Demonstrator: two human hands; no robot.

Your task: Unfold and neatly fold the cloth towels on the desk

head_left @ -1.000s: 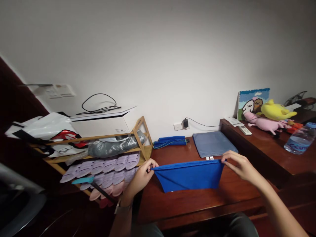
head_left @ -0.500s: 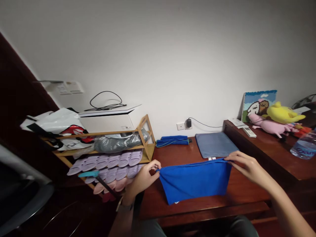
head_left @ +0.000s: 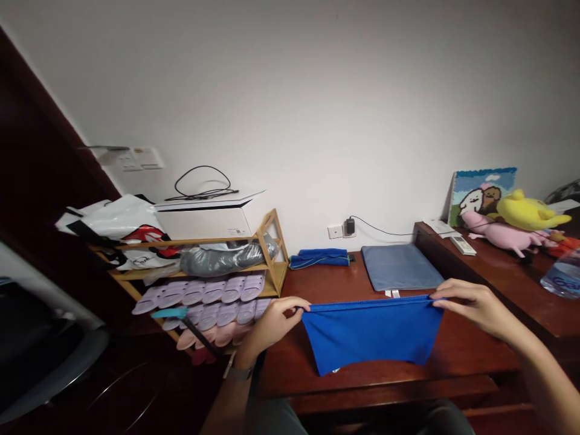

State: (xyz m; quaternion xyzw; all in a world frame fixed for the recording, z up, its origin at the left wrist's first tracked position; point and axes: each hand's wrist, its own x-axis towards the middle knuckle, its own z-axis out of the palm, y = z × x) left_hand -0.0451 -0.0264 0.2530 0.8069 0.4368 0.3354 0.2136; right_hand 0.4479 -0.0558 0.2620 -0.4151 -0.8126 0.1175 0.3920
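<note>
My left hand and my right hand pinch the opposite ends of the top edge of a blue cloth, probably a microfibre towel. The edge is stretched straight between them, and the cloth hangs just above or against a reddish-brown wooden desk. I cannot tell whether its lower edge touches the wood. Behind the cloth lies a grey-blue pad with small white tags, close to my right fingers but apart from them.
A rolled blue towel lies by the wall. To the left stands a bamboo shelf holding lilac slippers and a grey bag. A higher desk at right carries plush toys, a remote control and a water bottle.
The whole scene has shifted right and tilted in the view as my head turned. The cloth stays held by both hands, and its top edge looks straighter.
</note>
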